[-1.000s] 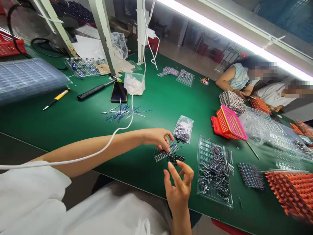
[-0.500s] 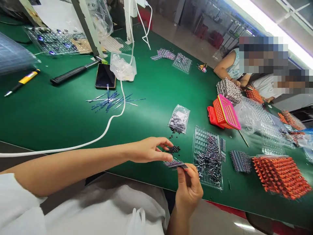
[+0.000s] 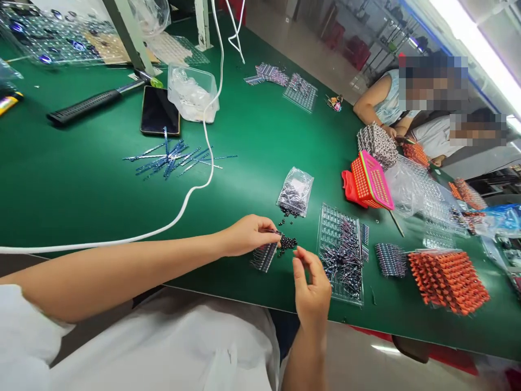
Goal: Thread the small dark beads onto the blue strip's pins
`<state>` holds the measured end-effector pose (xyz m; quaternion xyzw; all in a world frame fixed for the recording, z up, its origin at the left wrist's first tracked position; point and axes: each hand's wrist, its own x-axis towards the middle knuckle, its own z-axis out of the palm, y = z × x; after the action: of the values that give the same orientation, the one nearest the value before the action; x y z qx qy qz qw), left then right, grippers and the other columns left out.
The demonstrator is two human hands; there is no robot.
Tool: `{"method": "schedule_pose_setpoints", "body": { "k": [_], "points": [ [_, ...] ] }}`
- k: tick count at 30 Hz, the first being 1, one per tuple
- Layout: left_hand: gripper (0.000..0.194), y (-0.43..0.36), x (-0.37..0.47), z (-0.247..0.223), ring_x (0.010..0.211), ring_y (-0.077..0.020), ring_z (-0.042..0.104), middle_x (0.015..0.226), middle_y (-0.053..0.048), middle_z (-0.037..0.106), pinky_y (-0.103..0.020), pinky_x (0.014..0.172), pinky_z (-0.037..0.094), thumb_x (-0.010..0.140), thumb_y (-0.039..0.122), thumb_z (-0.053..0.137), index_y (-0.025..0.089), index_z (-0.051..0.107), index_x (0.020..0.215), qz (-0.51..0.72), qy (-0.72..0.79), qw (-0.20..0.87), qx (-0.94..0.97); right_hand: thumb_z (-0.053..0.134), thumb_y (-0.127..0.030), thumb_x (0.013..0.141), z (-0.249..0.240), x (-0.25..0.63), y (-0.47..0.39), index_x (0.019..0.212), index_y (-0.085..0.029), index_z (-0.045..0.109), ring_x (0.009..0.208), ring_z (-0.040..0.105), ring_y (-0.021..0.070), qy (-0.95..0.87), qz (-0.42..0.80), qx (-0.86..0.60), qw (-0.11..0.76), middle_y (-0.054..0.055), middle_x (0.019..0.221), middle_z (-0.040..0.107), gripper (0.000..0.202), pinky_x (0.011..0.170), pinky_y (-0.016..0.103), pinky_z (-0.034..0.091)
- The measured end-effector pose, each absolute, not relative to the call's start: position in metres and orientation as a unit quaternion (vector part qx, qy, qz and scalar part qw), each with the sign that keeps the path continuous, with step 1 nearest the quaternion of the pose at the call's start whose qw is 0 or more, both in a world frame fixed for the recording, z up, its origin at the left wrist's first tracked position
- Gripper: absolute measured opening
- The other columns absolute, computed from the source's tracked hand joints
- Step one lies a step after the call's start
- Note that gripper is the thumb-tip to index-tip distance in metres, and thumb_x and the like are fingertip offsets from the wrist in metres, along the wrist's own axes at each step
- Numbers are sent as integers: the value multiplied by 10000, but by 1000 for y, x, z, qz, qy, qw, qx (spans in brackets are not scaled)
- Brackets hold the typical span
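My left hand (image 3: 249,234) pinches a small striped bundle of thin dark rods (image 3: 264,257) between thumb and fingers, and the bundle hangs down over the green table. Right beside it lies a loose pile of small black beads (image 3: 288,243). At the pile's right edge, my right hand (image 3: 312,282) has thumb and forefinger drawn together; whatever they may hold is too small to make out. Behind the pile is a clear plastic bag (image 3: 296,191) of dark beads, some spilled at its mouth. A clear tray (image 3: 329,221) with many thin dark beaded pins stands to the right.
A white cable (image 3: 179,217) crosses the table on the left, near blue strips (image 3: 171,158), a phone (image 3: 159,111) and a hammer (image 3: 87,107). Rightward are a pink-orange basket (image 3: 372,182), a dark striped stack (image 3: 391,259) and an orange stack (image 3: 448,277). Two people sit beyond.
The striped bundle has passed from my right hand to my left, which now grips it and tilts it downward. My right hand has moved up to the black beads. The view has shifted slightly.
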<state>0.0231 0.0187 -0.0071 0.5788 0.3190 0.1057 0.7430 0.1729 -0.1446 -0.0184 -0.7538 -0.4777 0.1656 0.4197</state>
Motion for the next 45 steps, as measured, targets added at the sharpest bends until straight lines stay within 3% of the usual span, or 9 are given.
{"method": "schedule_pose_setpoints", "body": {
  "k": [4, 9, 19, 26, 32, 38, 45],
  "points": [
    [221, 32, 21, -12, 755, -173, 670, 826, -59, 751, -283, 698, 492, 802, 372, 655, 152, 640, 798, 136, 354, 739, 557, 476, -304, 970, -17, 191, -133, 1203, -225, 649, 1084, 628, 202, -530, 100, -774, 331, 98, 1198, 667, 300, 912, 383, 541],
    [190, 34, 19, -14, 749, -176, 683, 793, -44, 751, -299, 729, 509, 794, 329, 664, 157, 619, 859, 155, 357, 742, 546, 398, -170, 969, -30, 189, -118, 1185, -207, 648, 1093, 576, 214, -575, 48, -776, 255, 100, 1137, 671, 333, 965, 434, 498],
    [215, 27, 19, -13, 851, -199, 695, 870, -54, 760, -312, 785, 510, 849, 368, 607, 161, 643, 893, 148, 354, 705, 597, 410, -72, 917, -34, 183, -139, 1198, -309, 673, 1092, 544, 215, -632, 13, -733, 252, 78, 1141, 598, 452, 939, 465, 511],
    [201, 26, 19, -16, 797, -187, 695, 829, -44, 760, -298, 730, 515, 843, 362, 613, 164, 644, 865, 156, 352, 707, 593, 423, -54, 914, -42, 174, -154, 1175, -317, 682, 1045, 545, 204, -622, -4, -732, 277, 75, 1120, 569, 452, 889, 429, 515],
    [194, 25, 19, -19, 791, -182, 703, 827, -40, 762, -296, 733, 523, 839, 353, 625, 164, 647, 876, 164, 344, 707, 596, 426, -34, 916, -33, 168, -148, 1248, -406, 648, 1011, 495, 189, -674, 20, -708, 209, 64, 1091, 511, 546, 852, 380, 510],
    [204, 25, 19, -18, 801, -191, 710, 839, -46, 769, -299, 742, 531, 837, 362, 622, 163, 654, 865, 162, 347, 700, 603, 424, -52, 920, -36, 188, -148, 1149, -328, 709, 940, 479, 187, -642, -16, -737, 211, 64, 1034, 526, 458, 828, 376, 467],
    [209, 25, 17, -18, 808, -191, 710, 857, -45, 769, -297, 745, 528, 847, 367, 617, 163, 661, 865, 162, 345, 688, 618, 399, -56, 913, -36, 183, -138, 1289, -300, 625, 915, 498, 195, -639, -36, -733, 229, 78, 1017, 544, 502, 818, 397, 472]
  ]
}}
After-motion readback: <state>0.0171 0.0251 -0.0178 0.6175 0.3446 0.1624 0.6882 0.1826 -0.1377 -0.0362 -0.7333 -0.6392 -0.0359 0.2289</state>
